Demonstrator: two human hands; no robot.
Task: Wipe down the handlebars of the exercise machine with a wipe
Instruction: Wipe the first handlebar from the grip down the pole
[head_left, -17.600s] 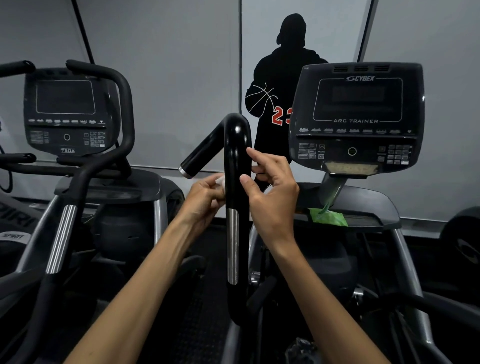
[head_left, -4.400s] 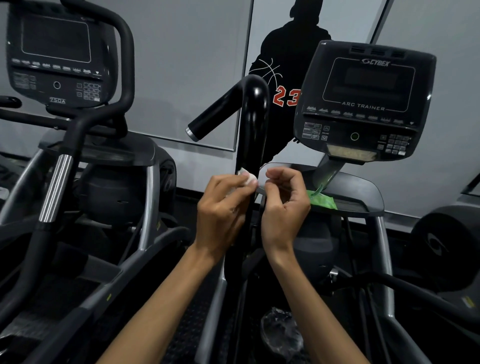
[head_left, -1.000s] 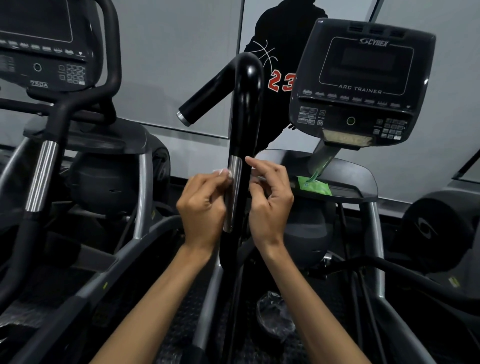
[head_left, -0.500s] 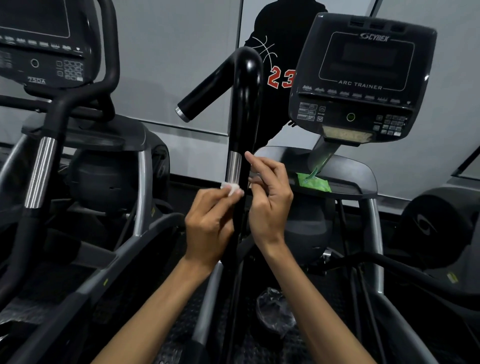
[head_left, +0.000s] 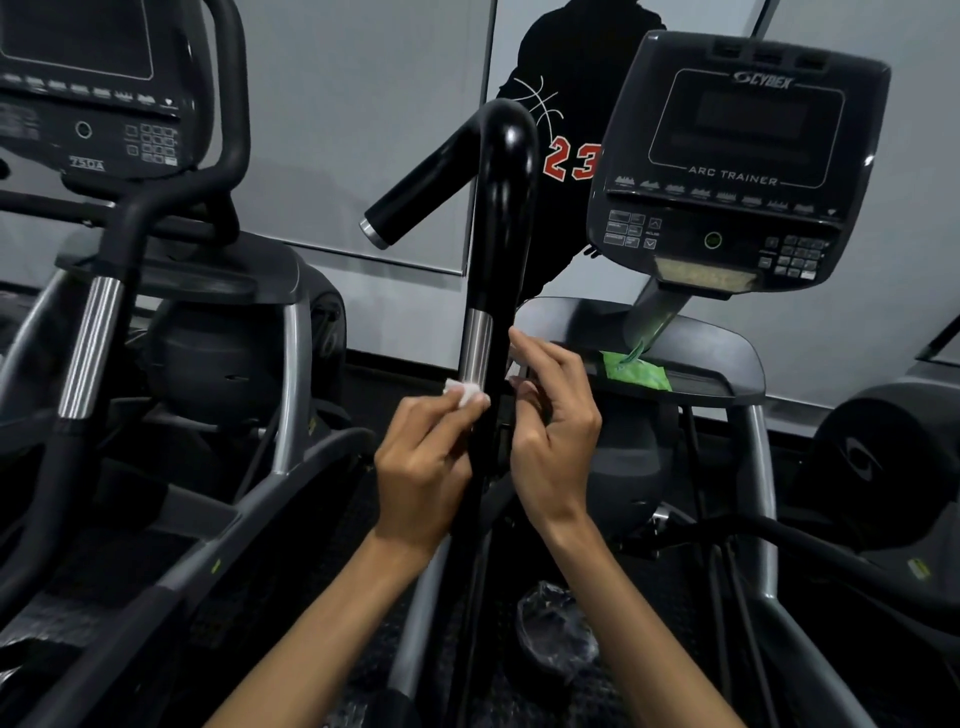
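Handlebar (head_left: 496, 249) upright mid-frame; left hand (head_left: 423, 467) grip pinching wipe (head_left: 464, 392) against its chrome band (head_left: 478, 345), right hand (head_left: 553, 415) fingers curling behind, apparently pinching wipe's far end. Mid-wipe; next: sliding along the shaft.

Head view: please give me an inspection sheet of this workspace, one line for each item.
Surface: dark rubber floor under the machines.
Job's things: black handlebar upright with a metal sleeve; white wipe pressed at the sleeve's lower end.
Clutter: green packet on the machine's tray; crumpled clear plastic on the floor.
Hands: left hand pinches the wipe; right hand curled beside the bar, a wipe end possibly in it.
Cables: nothing seen.
Surroundings: Cybex console, second machine's console, player silhouette on the wall.
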